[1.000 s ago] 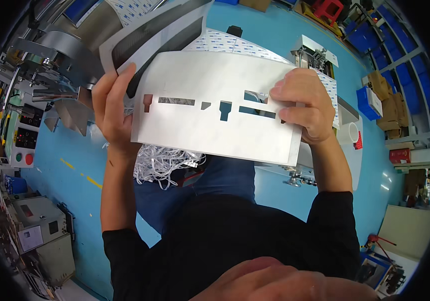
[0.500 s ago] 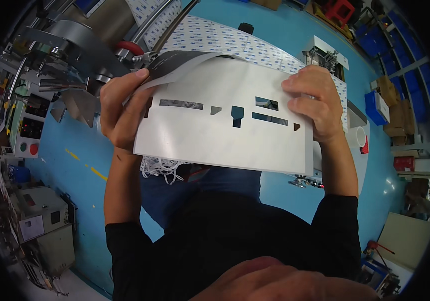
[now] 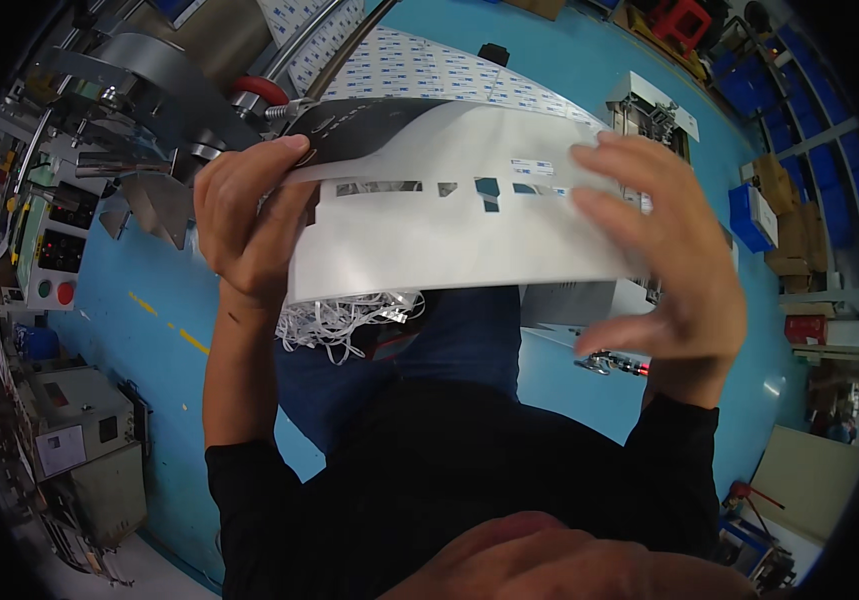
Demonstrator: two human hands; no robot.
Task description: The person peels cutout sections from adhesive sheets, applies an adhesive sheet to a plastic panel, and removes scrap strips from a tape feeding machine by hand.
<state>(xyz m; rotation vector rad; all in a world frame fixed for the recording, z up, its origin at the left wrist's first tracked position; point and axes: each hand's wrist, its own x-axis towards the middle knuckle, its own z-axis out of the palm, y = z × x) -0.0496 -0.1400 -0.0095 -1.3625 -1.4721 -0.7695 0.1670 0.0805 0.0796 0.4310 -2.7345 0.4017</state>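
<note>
A white sheet with several small cut-out windows [image 3: 429, 240] is held up before my chest, and a dark grey printed layer [image 3: 364, 135] curls at its far left side. My left hand [image 3: 249, 205] pinches the sheet's left end between thumb and fingers. At the right end, my right hand [image 3: 669, 245] is spread, thumb apart from the fingers and blurred by motion. Its fingertips are over the sheet's right edge; whether they touch it I cannot tell. A tangle of thin white strips [image 3: 344, 325] lies below the sheet, near my lap.
A metal roller machine [image 3: 159, 90] with a red ring [image 3: 261, 90] stands at the far left. Behind the sheet, a table covered with white printed film [image 3: 429, 70] runs across. A small metal device [image 3: 649, 110] stands beyond my right hand. Blue bins [image 3: 752, 215] and cartons [image 3: 799, 235] line the right side.
My right hand has opened from its pinch on the sheet's right end and moved nearer to me. The sheet has tilted and bowed, its near edge rising and uncovering more white strips.
</note>
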